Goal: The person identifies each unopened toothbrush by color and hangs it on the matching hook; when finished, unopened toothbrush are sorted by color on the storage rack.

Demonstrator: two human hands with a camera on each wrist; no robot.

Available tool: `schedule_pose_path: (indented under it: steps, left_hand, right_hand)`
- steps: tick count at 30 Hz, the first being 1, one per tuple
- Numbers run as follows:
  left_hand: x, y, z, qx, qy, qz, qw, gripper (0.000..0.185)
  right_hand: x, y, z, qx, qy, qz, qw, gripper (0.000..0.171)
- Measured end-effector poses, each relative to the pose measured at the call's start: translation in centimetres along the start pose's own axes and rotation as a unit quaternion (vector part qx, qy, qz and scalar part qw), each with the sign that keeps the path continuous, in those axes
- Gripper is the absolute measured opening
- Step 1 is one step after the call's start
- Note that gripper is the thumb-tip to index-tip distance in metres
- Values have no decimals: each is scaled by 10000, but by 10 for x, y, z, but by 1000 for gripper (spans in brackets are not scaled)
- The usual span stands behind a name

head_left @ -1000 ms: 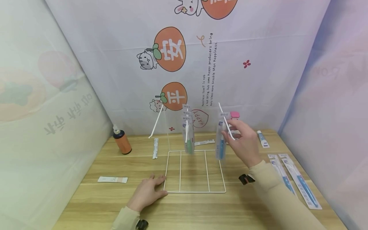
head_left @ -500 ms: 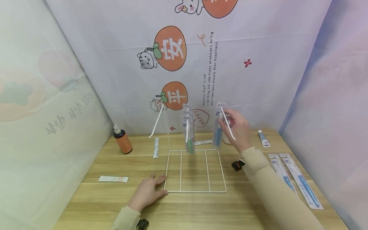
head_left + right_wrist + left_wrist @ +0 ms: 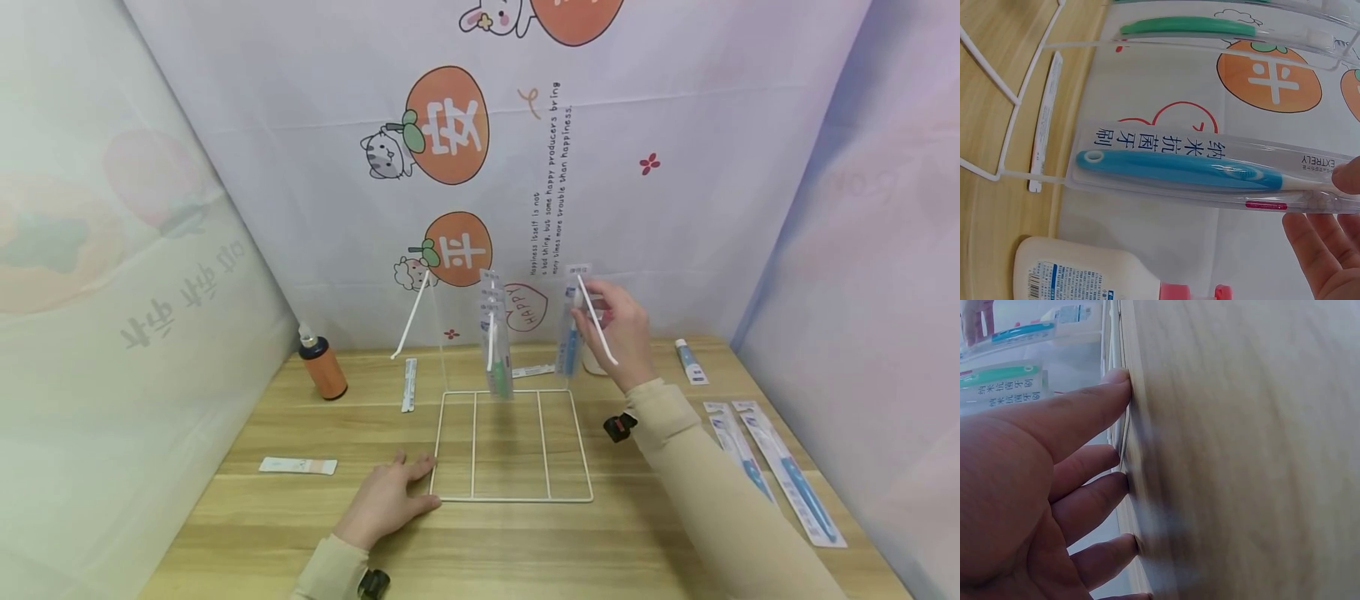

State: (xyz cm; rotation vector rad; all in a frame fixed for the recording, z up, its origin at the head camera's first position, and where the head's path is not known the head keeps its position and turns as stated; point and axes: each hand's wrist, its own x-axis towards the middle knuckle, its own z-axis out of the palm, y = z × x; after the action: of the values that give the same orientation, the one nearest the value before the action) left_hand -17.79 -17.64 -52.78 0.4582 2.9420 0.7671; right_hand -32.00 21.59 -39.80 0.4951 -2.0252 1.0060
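Observation:
My right hand (image 3: pixel 618 329) pinches a packaged toothbrush with a blue handle (image 3: pixel 1179 169) near its top, thumb on one face and fingers behind. The package hangs upright at the back of the right prong (image 3: pixel 602 332) of a white wire rack (image 3: pixel 517 500). On the middle prong hang several packaged toothbrushes (image 3: pixel 497 354), the front one green-handled. My left hand (image 3: pixel 386 502) rests on the table at the rack's front left corner. In the left wrist view its thumb and fingertips (image 3: pixel 1094 500) touch the base wire. The left prong (image 3: pixel 411 317) carries nothing.
Two packaged blue toothbrushes (image 3: pixel 791 475) lie at the right, with a small tube (image 3: pixel 691 363) behind them. A white bottle with a pink pump (image 3: pixel 1085 272) stands behind the right hand. An orange bottle (image 3: pixel 324 369) stands at back left; slim sachets (image 3: pixel 297 466) lie on the table.
My right hand has carried the blue toothbrush package backward and slightly up along the right prong, mostly in the first half second. The left hand has stayed at the rack's corner.

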Motion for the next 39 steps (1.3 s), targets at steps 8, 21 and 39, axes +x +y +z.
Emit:
schedule_pose_path:
  steps: [8, 21, 39]
  left_hand:
    - [-1, 1, 0, 23, 1, -5, 10000, 65]
    - [0, 1, 0, 40, -13, 34, 10000, 65]
    - [0, 3, 1, -29, 7, -13, 10000, 64]
  right_hand:
    - [-1, 0, -1, 46, -7, 32, 10000, 41]
    - [-3, 3, -2, -26, 3, 46, 10000, 39]
    - [-3, 5, -6, 321, -178, 231, 9991, 44]
